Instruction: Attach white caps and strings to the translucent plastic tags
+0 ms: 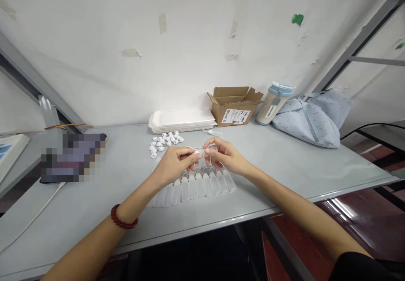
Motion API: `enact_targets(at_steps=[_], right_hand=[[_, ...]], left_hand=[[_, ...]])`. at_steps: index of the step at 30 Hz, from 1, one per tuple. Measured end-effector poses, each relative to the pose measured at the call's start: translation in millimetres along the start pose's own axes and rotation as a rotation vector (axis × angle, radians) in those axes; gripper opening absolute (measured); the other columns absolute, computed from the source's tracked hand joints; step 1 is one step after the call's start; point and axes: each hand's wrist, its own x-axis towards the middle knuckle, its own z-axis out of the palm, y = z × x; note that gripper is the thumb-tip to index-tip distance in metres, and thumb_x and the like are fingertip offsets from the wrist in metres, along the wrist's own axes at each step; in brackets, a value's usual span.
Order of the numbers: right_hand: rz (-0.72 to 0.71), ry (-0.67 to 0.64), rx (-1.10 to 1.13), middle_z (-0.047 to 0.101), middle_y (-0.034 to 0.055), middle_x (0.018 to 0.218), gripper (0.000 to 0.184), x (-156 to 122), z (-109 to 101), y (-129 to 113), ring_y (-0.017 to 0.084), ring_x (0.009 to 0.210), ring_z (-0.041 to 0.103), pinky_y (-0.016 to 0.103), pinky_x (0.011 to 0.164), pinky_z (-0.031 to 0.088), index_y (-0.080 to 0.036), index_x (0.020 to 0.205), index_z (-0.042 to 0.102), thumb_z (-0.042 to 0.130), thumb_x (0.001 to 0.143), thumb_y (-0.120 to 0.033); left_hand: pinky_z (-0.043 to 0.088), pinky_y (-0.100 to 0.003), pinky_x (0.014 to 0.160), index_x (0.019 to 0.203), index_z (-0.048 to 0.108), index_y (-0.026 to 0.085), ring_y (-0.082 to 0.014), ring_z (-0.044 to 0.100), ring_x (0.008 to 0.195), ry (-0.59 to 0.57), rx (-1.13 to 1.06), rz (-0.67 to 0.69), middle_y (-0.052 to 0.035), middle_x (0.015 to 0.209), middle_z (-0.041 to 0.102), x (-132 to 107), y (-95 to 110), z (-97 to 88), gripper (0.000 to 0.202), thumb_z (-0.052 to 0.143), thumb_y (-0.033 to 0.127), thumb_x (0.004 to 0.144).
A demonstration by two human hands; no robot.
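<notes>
My left hand (pixel 179 163) is closed in a pinch on a small white cap (pixel 198 152), meeting the neck of a little translucent plastic bottle (pixel 209 150). That bottle is gripped between the fingers of my right hand (pixel 224 154), and part of it is hidden by them. Just below both hands, a row of similar translucent bottles (pixel 199 186) lies side by side on the grey table (pixel 272 171), thin loops at their tops. Beyond my left hand is a loose pile of white caps (pixel 164 141).
Behind my hands are a stack of white trays (pixel 182 120), another small bottle (pixel 215 133) and an open cardboard box (pixel 236 110). A tumbler (pixel 272 106) and a light blue cloth bag (pixel 308 122) stand right. On the left lies a blurred-out device (pixel 74 156) with a white cable (pixel 38 213).
</notes>
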Motion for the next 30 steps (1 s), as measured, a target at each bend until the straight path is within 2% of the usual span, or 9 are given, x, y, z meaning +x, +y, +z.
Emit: enact_targets(at_steps=[7,11,14,17,22,26,30], right_hand=[[0.021,-0.003,0.011,0.058,-0.0053,0.059,0.027,0,0,2,0.004,0.037,0.041,0.018,0.038,0.032,-0.018,0.090,0.048,0.055,0.086,-0.044],[0.014,-0.006,0.030,0.057,-0.0054,0.059,0.027,1,-1,4,0.005,0.037,0.041,0.018,0.038,0.032,-0.019,0.090,0.047,0.054,0.086,-0.044],[-0.013,-0.008,0.027,0.056,-0.0051,0.061,0.026,0,-3,3,0.005,0.040,0.041,0.019,0.040,0.031,-0.019,0.092,0.047,0.054,0.087,-0.043],[-0.041,-0.005,0.000,0.055,-0.0052,0.063,0.025,-1,-4,1,0.004,0.042,0.040,0.019,0.041,0.030,-0.019,0.094,0.048,0.054,0.088,-0.042],[-0.053,-0.006,-0.030,0.054,-0.0056,0.062,0.025,-3,-3,0,0.003,0.040,0.039,0.018,0.039,0.029,-0.018,0.093,0.049,0.054,0.087,-0.042],[-0.046,0.028,-0.037,0.055,-0.0056,0.061,0.026,-2,-1,0,0.003,0.037,0.036,0.017,0.036,0.027,-0.017,0.088,0.049,0.056,0.085,-0.043],[-0.030,0.023,-0.020,0.055,-0.0057,0.060,0.029,-1,-1,0,0.002,0.035,0.035,0.018,0.035,0.026,-0.017,0.085,0.049,0.057,0.084,-0.045]], left_hand=[[0.043,-0.021,0.049,0.060,0.066,0.016,-0.0114,0.056,0.054,0.139,0.082,0.163,-0.0011,0.063,0.065,-3,-6,4.3,0.022,0.063,0.029,0.078],[0.045,-0.021,0.051,0.069,0.069,0.016,-0.0119,0.057,0.055,0.172,0.032,0.107,-0.0014,0.064,0.066,-3,-2,5.4,0.016,0.066,0.030,0.075],[0.050,-0.021,0.056,0.075,0.069,0.015,-0.0122,0.061,0.058,0.064,-0.046,0.036,-0.0018,0.065,0.067,-3,5,2.5,0.023,0.062,0.036,0.080],[0.051,-0.021,0.053,0.071,0.066,0.014,-0.0114,0.061,0.052,-0.062,-0.092,-0.016,-0.0018,0.061,0.065,-4,9,-0.7,0.034,0.052,0.040,0.087],[0.047,-0.019,0.046,0.068,0.062,0.014,-0.0103,0.059,0.047,-0.085,-0.096,-0.033,-0.0011,0.060,0.064,-6,12,-0.5,0.032,0.052,0.036,0.087],[0.049,-0.021,0.049,0.078,0.063,0.015,-0.0122,0.062,0.053,-0.025,-0.040,0.040,-0.0017,0.066,0.066,-7,6,1.4,0.022,0.054,0.033,0.086],[0.046,-0.021,0.049,0.072,0.060,0.017,-0.0122,0.060,0.052,0.059,0.214,0.279,-0.0016,0.063,0.064,-9,-2,4.3,0.020,0.051,0.028,0.087]])
